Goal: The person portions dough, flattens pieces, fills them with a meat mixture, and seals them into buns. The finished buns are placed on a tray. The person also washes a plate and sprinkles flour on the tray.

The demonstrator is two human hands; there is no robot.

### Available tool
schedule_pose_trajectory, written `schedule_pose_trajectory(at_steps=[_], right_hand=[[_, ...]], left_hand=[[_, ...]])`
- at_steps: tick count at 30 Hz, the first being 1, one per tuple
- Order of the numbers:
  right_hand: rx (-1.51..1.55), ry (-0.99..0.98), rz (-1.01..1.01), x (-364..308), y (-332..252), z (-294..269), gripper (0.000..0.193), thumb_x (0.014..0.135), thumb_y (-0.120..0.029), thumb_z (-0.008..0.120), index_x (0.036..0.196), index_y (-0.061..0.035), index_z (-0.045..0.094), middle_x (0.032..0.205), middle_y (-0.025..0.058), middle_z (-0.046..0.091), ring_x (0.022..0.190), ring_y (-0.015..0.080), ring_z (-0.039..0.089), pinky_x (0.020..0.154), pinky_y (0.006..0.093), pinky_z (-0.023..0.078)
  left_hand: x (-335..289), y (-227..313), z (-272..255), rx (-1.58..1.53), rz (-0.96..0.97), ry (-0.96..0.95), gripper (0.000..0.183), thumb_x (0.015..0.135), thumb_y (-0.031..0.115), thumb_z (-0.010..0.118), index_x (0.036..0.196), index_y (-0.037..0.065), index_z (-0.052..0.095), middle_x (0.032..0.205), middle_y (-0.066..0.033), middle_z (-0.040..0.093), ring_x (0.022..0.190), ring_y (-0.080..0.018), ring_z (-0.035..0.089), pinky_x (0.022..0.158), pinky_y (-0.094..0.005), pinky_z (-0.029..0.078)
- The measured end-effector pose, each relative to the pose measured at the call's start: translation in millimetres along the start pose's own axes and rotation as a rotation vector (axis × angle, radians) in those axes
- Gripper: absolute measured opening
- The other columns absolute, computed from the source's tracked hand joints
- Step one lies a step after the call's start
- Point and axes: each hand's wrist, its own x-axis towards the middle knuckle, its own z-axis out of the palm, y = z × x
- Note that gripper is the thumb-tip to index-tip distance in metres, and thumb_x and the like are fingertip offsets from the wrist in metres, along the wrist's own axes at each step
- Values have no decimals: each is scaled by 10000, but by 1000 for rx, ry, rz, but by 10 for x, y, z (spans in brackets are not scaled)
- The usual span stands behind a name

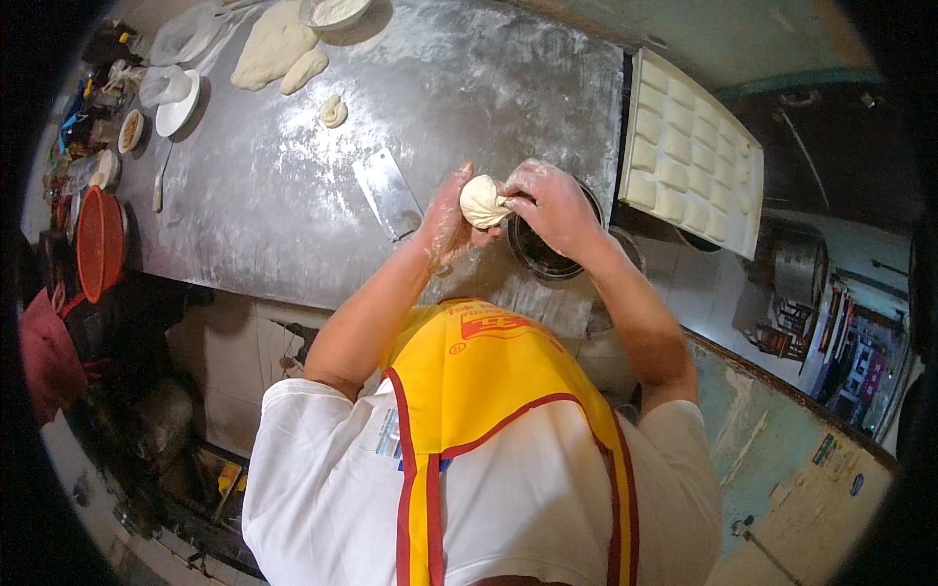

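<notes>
A round piece of dough (481, 202), gathered into pleats, rests in my left hand (447, 217), whose fingers curve around its side and underneath. My right hand (555, 203) pinches the twisted tip of that dough between thumb and fingers. Both hands are dusted with flour. Below my right hand, and partly covered by it, stands a dark round bowl (532, 249); its contents are hard to make out. A metal dough scraper (388, 191) lies flat on the table just left of my left hand.
On the floury metal table (264, 195) lie a small dough piece (333, 111) and a large dough slab (274, 49), beside a flour bowl (332, 12). A tray of dough pieces (690, 151) stands right. White dish (178, 105), knife (160, 178) and red basket (101, 244) are left.
</notes>
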Motion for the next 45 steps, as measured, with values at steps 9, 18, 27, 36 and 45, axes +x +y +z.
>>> schedule_pose_trajectory(at_steps=[9, 18, 27, 36, 45], right_hand=[[425, 264, 356, -307, 80, -118, 170, 827, -39, 675, 991, -4, 645, 1001, 99, 680, 904, 215, 665, 811, 335, 533], [146, 417, 111, -926, 343, -501, 111, 788, -47, 683, 872, -3, 625, 1088, 144, 622, 1039, 284, 614, 920, 373, 477], [348, 600, 254, -1997, 1191, -956, 141, 798, -112, 699, 911, -28, 687, 927, 144, 669, 868, 307, 651, 805, 387, 507], [1480, 938, 191, -3525, 2479, -1063, 736, 862, -259, 718, 1455, -70, 326, 1446, 153, 410, 1244, 317, 498, 1031, 447, 443], [1613, 1456, 242, -5252, 2897, 152, 865, 884, -669, 510, 1495, -85, 324, 1423, 179, 479, 1295, 326, 480, 1094, 500, 355]], left_hand=[[36, -42, 366, -218, 105, -83, 538, 1011, 437, 432, 1268, -32, 496, 1199, -155, 620, 1057, -265, 637, 945, -401, 537], [441, -400, 812, 280, -153, -168, 676, 984, 653, 205, 1121, 112, 588, 1020, -62, 655, 830, -150, 610, 631, -305, 466], [1047, -1329, 1776, -19, -267, -157, 529, 1010, 463, 436, 1191, -25, 533, 1136, -145, 621, 1038, -264, 613, 948, -388, 508], [2421, -2540, 2608, 285, -425, -51, 353, 999, 277, 541, 1198, -14, 506, 1132, -158, 615, 1035, -276, 627, 966, -389, 525], [4752, -4043, 3405, 1287, 206, -519, 568, 857, 332, 713, 1245, -54, 562, 1036, -161, 646, 936, -226, 618, 824, -350, 496]])
